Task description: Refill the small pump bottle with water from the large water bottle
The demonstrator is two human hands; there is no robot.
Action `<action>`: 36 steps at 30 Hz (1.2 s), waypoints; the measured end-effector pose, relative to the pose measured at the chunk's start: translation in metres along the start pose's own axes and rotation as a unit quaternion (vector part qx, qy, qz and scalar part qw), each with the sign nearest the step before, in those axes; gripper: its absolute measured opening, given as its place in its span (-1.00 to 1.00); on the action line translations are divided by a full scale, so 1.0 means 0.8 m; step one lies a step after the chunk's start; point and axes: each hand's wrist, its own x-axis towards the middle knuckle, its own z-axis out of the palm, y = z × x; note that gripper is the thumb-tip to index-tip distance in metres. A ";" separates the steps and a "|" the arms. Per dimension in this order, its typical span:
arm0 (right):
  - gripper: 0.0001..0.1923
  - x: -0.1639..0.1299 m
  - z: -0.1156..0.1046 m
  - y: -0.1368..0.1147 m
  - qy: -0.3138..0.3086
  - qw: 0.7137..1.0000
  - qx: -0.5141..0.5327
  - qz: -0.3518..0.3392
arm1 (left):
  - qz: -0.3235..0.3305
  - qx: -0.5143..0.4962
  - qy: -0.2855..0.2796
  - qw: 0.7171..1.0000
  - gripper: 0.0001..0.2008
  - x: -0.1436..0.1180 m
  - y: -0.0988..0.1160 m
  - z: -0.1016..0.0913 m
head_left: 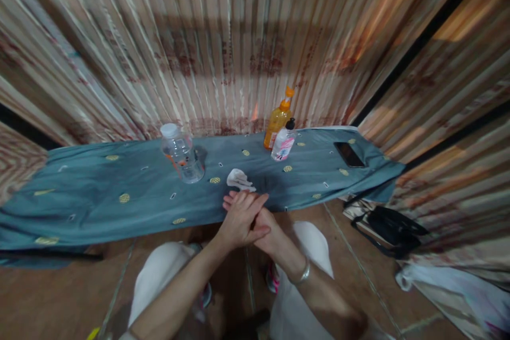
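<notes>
My left hand lies across my right hand, over the near edge of the table. The left fingers are stretched out and its thumb stands apart. Beneath, the right hand is partly covered; its visible fingertips are extended, and a silver bracelet circles that wrist. No object shows between the palms. Just beyond the fingertips lies a crumpled white tissue. Farther back stand a small bottle with a pink label and black top and an amber bottle with an orange pump.
A clear plastic bottle with a white lid stands left on the cloth-covered table. A dark phone lies at its right end. Pleated curtains hang behind. A black bag rests low at the right.
</notes>
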 end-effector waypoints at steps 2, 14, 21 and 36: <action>-0.52 -0.018 -0.018 -0.008 -0.005 0.994 0.092 0.051 | 0.018 0.001 -0.016 1.000 -0.05 0.004 0.000 0.007; -0.63 -0.085 -0.078 -0.041 0.070 0.968 0.168 0.174 | 0.139 0.020 -0.010 0.990 -0.33 0.034 0.021 0.060; -0.37 -0.084 -0.185 -0.108 0.136 0.985 0.014 0.101 | -0.058 -0.029 -0.042 0.997 -0.46 0.018 -0.019 0.040; -0.17 0.051 -0.525 -0.050 0.429 0.638 -0.569 0.291 | -0.156 -0.096 -0.092 0.979 -0.42 -0.011 -0.016 0.028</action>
